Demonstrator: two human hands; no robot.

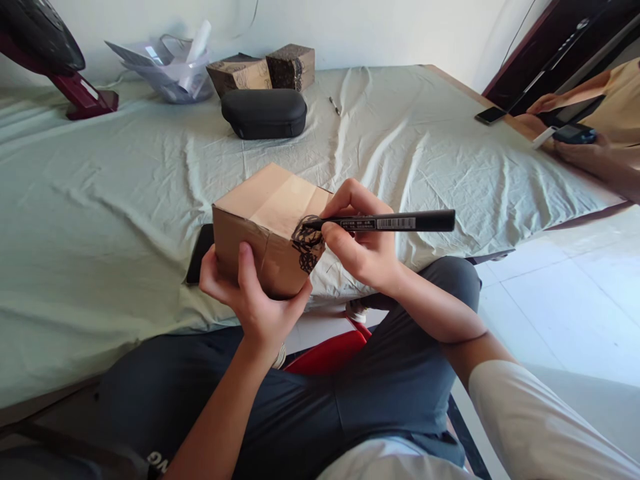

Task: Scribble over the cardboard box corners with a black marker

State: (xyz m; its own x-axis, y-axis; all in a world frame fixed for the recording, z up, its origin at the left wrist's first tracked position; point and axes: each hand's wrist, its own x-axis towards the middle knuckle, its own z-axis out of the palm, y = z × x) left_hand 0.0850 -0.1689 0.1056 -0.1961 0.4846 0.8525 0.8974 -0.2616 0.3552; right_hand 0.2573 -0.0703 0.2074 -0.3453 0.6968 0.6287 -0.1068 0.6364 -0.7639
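Centre frame, left to right: left hand [253, 293] with fingers wrapped around small brown cardboard box [265, 230], held above pale green bedsheet [100, 200]; right hand [363, 240] fingers pinching black marker pen [390, 222], tip touching box's scribbled corner.

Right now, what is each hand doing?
Left hand: closed around the cardboard box.
Right hand: closed on the black marker, tip at the box.
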